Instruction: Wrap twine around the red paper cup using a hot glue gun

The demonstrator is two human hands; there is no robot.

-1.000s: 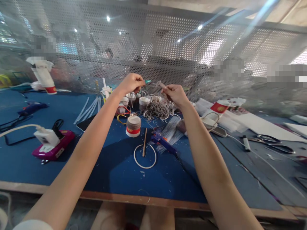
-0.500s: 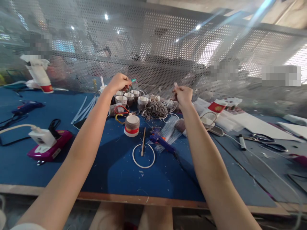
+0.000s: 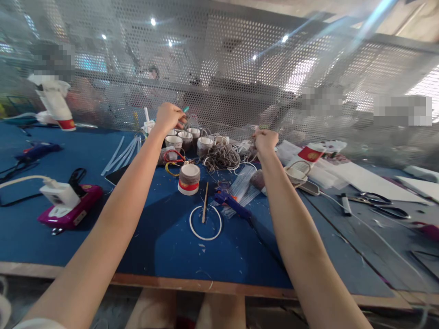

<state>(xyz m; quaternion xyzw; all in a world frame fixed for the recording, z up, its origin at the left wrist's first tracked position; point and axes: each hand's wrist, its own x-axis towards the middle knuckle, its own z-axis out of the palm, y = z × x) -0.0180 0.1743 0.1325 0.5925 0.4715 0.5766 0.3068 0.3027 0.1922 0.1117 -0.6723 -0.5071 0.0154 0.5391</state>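
My left hand [image 3: 169, 117] is closed above the group of wrapped cups [image 3: 174, 142] at the back. A small green piece [image 3: 185, 109] sticks out from its fingers; its kind is unclear. My right hand [image 3: 267, 140] is pinched shut to the right of the tangled grey cord [image 3: 223, 157]. Something pale and tiny shows at its fingertips, too small to name. In front of the cups stands a red and white paper cup [image 3: 188, 187], its upper part wrapped in grey cord. Scissors [image 3: 174, 160] with red and yellow handles lie behind it.
A blue glue gun [image 3: 233, 203] lies at the centre, beside a wooden stick [image 3: 205, 205] and a white ring [image 3: 191, 228]. Glue sticks [image 3: 245, 187] rest behind. A purple power strip [image 3: 70, 214] is at left, and dark-handled scissors [image 3: 384, 205] at right. Perforated metal mesh [image 3: 219, 68] stands behind the table.
My right hand has moved slightly right and down. My left hand has shifted a little, and the green piece has tilted upward and moved left. The things on the table have stayed put.
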